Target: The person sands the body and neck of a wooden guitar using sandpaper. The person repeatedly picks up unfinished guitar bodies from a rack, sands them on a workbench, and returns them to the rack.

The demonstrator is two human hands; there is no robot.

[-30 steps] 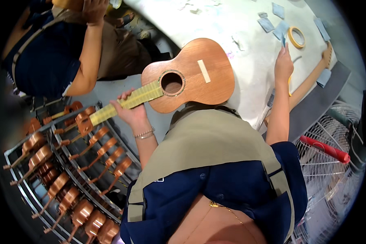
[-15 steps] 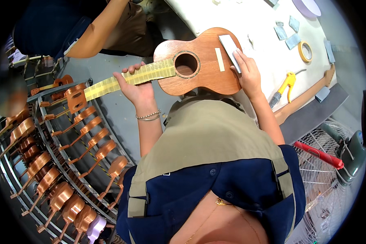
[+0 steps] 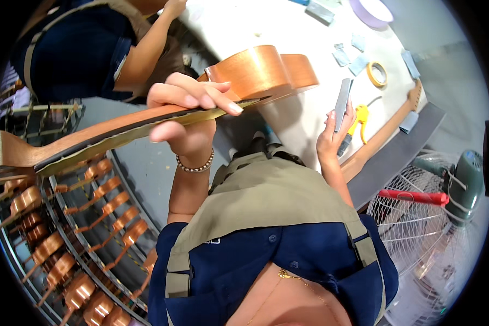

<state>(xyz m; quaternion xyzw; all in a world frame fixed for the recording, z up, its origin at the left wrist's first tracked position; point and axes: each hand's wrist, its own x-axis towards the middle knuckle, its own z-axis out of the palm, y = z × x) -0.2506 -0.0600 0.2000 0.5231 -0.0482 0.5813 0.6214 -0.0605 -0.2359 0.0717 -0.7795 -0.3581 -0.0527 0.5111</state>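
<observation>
A brown wooden ukulele (image 3: 258, 70) is tilted up on its side, its curved side wall facing me. Near the body end of its neck, my left hand (image 3: 187, 103) grips it, fingers over the top and thumb underneath. Yellow masking tape (image 3: 103, 146) covers the fingerboard. The sound hole is hidden at this angle. Away from the instrument, over the table edge, my right hand (image 3: 330, 142) holds a long flat grey block (image 3: 342, 103), which looks like a sanding block, upright between thumb and fingers.
On the white table (image 3: 293, 119) are blue-grey abrasive pieces (image 3: 358, 64), a tape roll (image 3: 376, 74), and a yellow-handled tool (image 3: 361, 117). A wooden neck-like piece (image 3: 386, 130) lies along its edge. A fan (image 3: 418, 217) stands right, ukulele racks (image 3: 92, 217) left. Another person (image 3: 81, 51) works far left.
The ukulele has turned from face-up to its side, and its neck has come up closer. My right hand, still with the block, has left the soundboard and moved lower.
</observation>
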